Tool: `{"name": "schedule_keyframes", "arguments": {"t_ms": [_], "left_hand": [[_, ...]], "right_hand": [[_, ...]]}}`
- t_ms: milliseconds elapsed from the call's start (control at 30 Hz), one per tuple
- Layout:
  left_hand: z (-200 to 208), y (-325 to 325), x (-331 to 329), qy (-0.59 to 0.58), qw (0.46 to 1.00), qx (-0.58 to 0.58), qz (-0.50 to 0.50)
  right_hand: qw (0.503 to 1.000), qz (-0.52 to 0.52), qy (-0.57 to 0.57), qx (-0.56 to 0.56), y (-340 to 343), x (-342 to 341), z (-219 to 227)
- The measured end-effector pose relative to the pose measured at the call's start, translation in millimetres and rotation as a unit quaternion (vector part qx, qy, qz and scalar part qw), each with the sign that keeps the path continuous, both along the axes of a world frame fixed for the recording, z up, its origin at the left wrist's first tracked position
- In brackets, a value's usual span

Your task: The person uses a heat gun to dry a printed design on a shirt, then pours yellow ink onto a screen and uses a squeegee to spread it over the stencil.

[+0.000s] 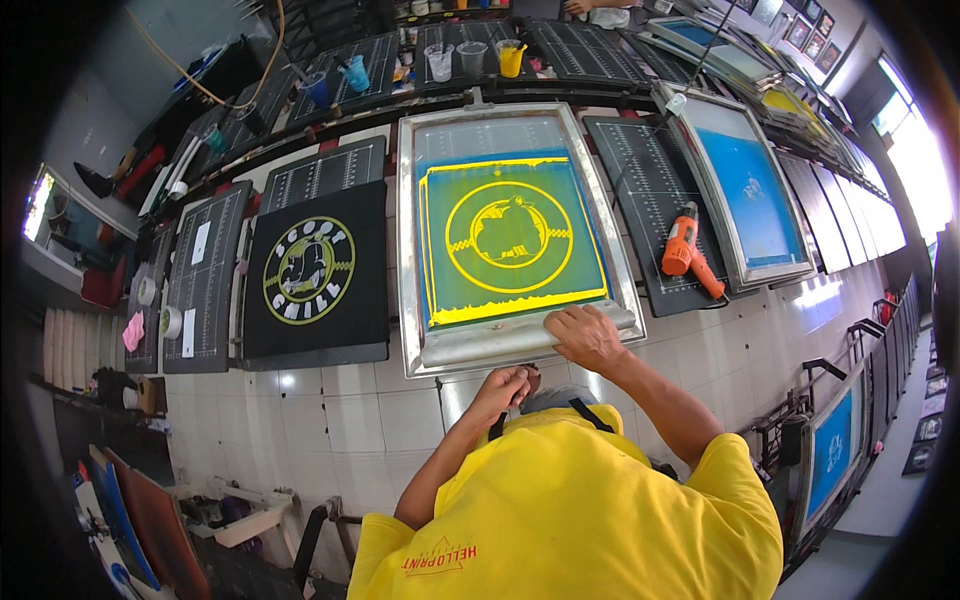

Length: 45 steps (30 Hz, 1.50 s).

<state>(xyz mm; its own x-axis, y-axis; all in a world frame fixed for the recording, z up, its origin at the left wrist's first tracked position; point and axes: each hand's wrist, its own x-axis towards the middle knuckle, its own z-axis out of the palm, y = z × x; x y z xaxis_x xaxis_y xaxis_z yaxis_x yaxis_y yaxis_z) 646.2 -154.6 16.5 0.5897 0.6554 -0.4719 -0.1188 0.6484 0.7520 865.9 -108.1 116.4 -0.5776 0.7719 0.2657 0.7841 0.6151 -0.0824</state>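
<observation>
**Observer:** Both hands sit at the near edge of the screen frame (408,250). Your right hand (588,336) lies palm-down, fingers spread narrow, on the grey squeegee (598,322) that rests along the bottom of the mesh, just above the frame's lower rail.

**Operator:** And my left?

**Observer:** Your left hand (506,384) is curled closed just below the frame, against a metal part under its near rail. Something dark shows between the fingers; what it is, I cannot tell.

**Operator:** Where does the screen lie?

**Observer:** Flat on the tiled table (330,410), straight ahead of you. Metal frame, green mesh with blue margins, a yellow round emblem (508,236) in its middle and a band of yellow ink (500,310) along the lower edge, touching the squeegee.

**Operator:** Left of it?

**Observer:** Just beside the frame, a black shirt (318,275) spread on a pallet, printed with a round pale-yellow design. Further left, dark gridded pallets (205,275) with tape rolls (170,322) near them.

**Operator:** Right side?

**Observer:** An orange heat gun (684,250) lies on a dark gridded board (650,190), near the frame but not touching it. Beyond it, a second screen with blue mesh (752,190), tilted up at its far end. At the back of the table stand plastic cups (472,58), one yellow, some clear, some blue.
</observation>
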Motion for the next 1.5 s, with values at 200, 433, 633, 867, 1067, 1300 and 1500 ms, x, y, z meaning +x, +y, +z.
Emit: {"name": "schedule_keyframes", "arguments": {"t_ms": [200,433,633,867,1067,1300,1500], "left_hand": [[-0.6,0.0,2.3,0.034,0.998,0.036,-0.029],[-23.8,-4.3,3.2,0.057,0.993,0.1,-0.027],[-29.1,-4.8,4.5,0.072,0.986,0.143,-0.045],[41.1,0.2,-40.4,0.113,0.95,0.211,-0.203],[79.3,44.4,-131.4,0.231,0.893,0.295,0.249],[8.3,75.3,-153.1,0.445,0.764,0.401,0.24],[5.9,91.5,-141.6,0.498,0.749,0.37,0.232]], "right_hand": [[0.997,-0.025,-0.069,0.031,-7.9,5.0,-27.5],[0.997,-0.036,-0.066,-0.024,-28.7,-1.4,-25.7],[0.996,-0.066,-0.008,-0.066,-40.1,-3.0,-31.3],[0.974,-0.128,0.178,-0.059,-33.3,19.6,-19.9],[0.896,-0.356,0.261,0.047,-1.9,107.3,-38.7],[0.809,-0.425,0.385,-0.129,20.7,140.9,-106.7],[0.757,-0.43,0.477,-0.121,33.3,145.8,-121.5]]}}
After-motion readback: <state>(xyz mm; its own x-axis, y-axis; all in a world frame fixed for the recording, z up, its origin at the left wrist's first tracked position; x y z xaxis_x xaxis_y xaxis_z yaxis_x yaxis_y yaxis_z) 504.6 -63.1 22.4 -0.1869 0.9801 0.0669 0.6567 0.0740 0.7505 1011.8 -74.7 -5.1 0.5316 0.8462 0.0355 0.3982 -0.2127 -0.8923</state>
